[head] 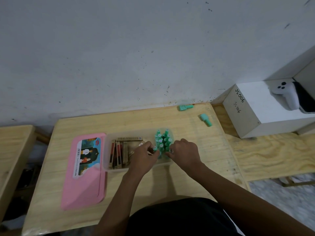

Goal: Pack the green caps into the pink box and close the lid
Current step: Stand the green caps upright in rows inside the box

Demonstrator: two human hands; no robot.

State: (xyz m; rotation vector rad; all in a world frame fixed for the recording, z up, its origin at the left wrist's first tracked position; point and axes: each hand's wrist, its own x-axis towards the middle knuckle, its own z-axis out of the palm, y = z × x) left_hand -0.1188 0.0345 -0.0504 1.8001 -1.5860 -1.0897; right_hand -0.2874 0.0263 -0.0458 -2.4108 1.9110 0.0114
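Both hands working in clear box (109, 167): left hand (144, 156) pinching a green cap (155, 148), right hand (185, 153) fingers curling together beside standing green caps (162, 139); grip unclear.

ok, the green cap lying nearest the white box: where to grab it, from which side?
Grip the wide squarish end of the cap, pinching across its two long flanks from straight above. It lies flat on the table, narrow end pointing toward the near-right, so both flanks are exposed. The white box stands close on its right, so a side approach from there looks cramped.
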